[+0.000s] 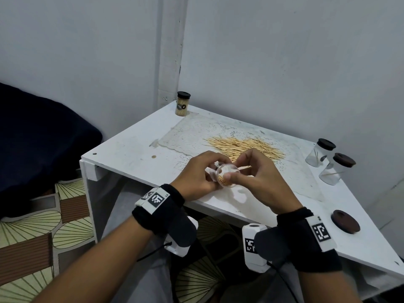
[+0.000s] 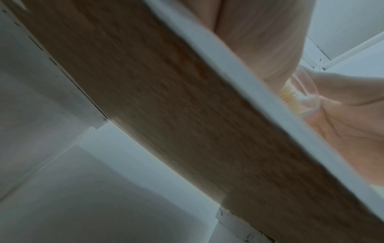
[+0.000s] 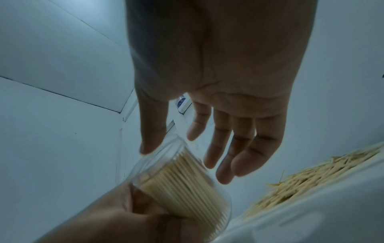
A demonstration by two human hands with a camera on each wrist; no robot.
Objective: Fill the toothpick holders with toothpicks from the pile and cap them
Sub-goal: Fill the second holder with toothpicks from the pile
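My left hand (image 1: 208, 172) grips a clear toothpick holder (image 1: 226, 176), tilted and uncapped, over the table's front edge. It is packed with toothpicks, seen close in the right wrist view as holder (image 3: 187, 185) held by my left hand (image 3: 124, 220). My right hand (image 1: 239, 169) is beside its mouth, with the thumb on the rim and the other fingers (image 3: 239, 157) loosely straight, holding nothing I can see. The toothpick pile (image 1: 244, 147) lies just behind both hands. In the left wrist view the holder (image 2: 297, 97) peeks over the table edge.
A full capped holder (image 1: 182, 103) stands at the far corner. Two capped, nearly empty holders (image 1: 320, 155) (image 1: 336, 171) stand at the right. A loose dark lid (image 1: 345, 221) lies near the front right of the white table (image 1: 135, 154). A lace mat (image 1: 192, 132) lies under the pile.
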